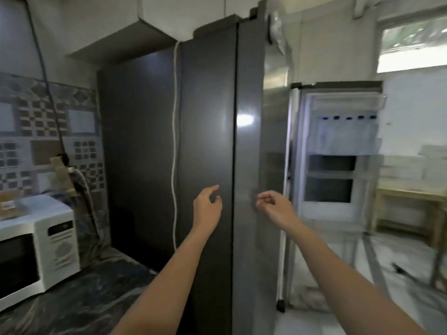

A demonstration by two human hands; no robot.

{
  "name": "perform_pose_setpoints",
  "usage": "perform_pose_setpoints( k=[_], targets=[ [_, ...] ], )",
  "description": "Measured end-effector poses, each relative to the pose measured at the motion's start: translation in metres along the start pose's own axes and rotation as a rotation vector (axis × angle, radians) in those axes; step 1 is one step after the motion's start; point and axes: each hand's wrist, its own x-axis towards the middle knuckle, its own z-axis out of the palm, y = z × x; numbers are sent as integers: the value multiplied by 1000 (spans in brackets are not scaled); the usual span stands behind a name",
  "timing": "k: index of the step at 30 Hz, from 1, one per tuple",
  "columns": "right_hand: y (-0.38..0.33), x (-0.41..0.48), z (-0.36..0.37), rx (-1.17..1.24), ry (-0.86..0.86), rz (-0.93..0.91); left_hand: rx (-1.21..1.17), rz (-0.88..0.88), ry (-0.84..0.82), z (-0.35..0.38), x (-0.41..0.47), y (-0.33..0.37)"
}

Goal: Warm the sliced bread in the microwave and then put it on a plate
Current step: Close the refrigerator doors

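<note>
Grey steel backs the loosely curled fingers (215,192) of the left hand (208,207), which holds nothing just before the closed refrigerator door (208,117). The right hand (274,206) is curled the same way and empty. Farther right, a shelved fridge door (338,153) stands open. At far left, the white microwave (41,250) sits on the marble counter (96,286), with a blurred brownish packet (9,204) on top.

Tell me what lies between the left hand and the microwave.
In the head view, a white cord hanging down the dark fridge side panel lies between the left hand and the microwave, above the countertop.
</note>
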Motion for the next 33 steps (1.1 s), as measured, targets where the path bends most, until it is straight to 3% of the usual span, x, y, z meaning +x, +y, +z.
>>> perform_pose_setpoints(
  k=[7, 14, 26, 33],
  targets=[
    [70, -9, -168, -70, 260, 137, -180, 192, -224, 166, -12, 84],
    [140, 2, -283, -167, 436, 310, -221, 145, -517, 320, 1, 111],
    [285, 130, -462, -209, 658, 406, -269, 167, -663, 607, 105, 128],
    [362, 161, -566, -261, 737, 510, -265, 180, -822, 768, 107, 152]
  ],
)
